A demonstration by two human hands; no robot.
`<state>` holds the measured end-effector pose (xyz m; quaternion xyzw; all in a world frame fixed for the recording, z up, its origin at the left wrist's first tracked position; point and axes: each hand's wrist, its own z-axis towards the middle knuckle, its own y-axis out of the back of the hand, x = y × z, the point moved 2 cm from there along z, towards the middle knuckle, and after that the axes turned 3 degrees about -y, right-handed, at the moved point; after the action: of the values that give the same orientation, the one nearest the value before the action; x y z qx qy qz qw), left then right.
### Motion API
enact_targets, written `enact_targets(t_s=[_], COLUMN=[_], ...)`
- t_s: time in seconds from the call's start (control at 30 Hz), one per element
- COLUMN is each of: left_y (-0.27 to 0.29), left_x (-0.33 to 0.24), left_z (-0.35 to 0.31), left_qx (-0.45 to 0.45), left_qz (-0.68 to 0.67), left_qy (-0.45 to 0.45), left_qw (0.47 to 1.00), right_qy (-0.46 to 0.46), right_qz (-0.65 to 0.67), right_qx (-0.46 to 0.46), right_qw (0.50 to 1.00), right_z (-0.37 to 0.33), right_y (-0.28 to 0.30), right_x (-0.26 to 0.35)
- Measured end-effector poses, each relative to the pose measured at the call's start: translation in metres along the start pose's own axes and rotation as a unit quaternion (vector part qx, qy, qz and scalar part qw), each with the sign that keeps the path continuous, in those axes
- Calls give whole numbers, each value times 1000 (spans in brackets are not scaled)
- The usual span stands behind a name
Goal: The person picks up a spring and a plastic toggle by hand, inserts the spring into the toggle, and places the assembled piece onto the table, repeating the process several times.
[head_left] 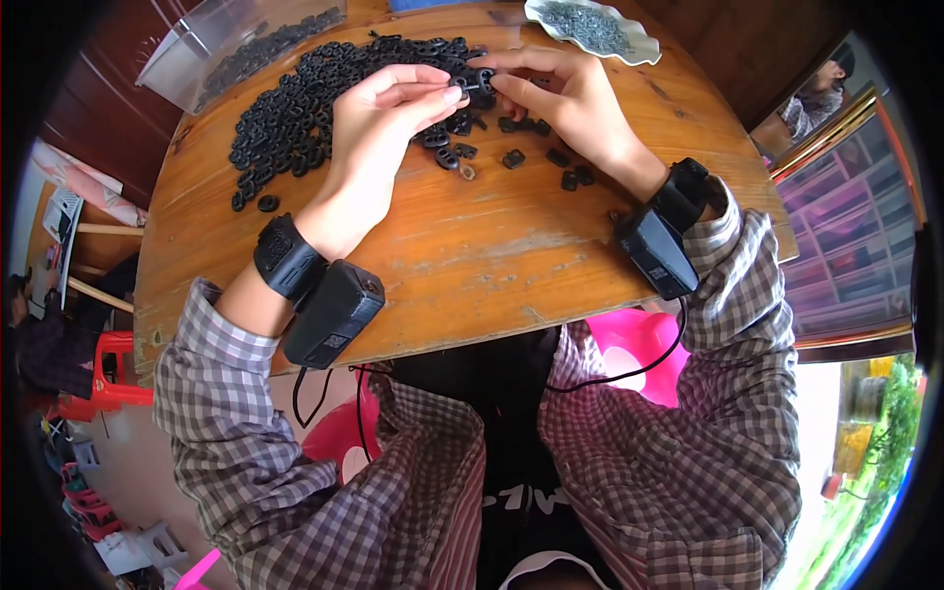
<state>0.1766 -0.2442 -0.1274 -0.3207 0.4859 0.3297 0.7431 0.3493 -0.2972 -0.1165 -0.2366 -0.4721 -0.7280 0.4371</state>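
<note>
The left hand [379, 123] and the right hand [575, 98] met above the far part of a wooden tabletop [462, 261]. Between their fingertips lay the black fitting [480, 90], with a bright metallic glint on its side nearer the left hand. The left hand pinched it between thumb and fingers. The right hand's thumb and forefinger reached its other side; whether they gripped it or merely touched it could not be told.

Behind and to the left of the fitting spread a broad heap of black oval pieces [295, 123], many with paired openings. A few small black blocks [513, 158] lay loose below the right hand, and a brownish piece [467, 172] lay near them, toward the heap. At the far left stood a clear plastic bin [162, 77] with more black pieces inside. At the far right, near the tabletop's edge, sat a white wavy-rimmed dish [644, 51] bearing small grey pieces [587, 27].

Each wrist carried a black strap with a boxy device [334, 313] attached. Checked sleeves [231, 344] covered the forearms. Bright pink seating [639, 344] showed below the near edge.
</note>
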Motion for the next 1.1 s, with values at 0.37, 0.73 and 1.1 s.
enact_targets(t_s=[0.37,0.73,1.1], left_y=[2,-1,1], left_x=[0,2,0], left_z=[0,-2,-2], left_qx=[4,-4,-25], left_qz=[-20,-20,-52], left_qy=[26,49,62], left_qw=[999,999,996], right_qy=[30,-4,-35], right_qz=[-26,56,69], right_qx=[-21,-20,-26], right_qw=[999,998,997], right_z=[0,0,-2], right_y=[-1,-13,-12], right_x=[0,3,5])
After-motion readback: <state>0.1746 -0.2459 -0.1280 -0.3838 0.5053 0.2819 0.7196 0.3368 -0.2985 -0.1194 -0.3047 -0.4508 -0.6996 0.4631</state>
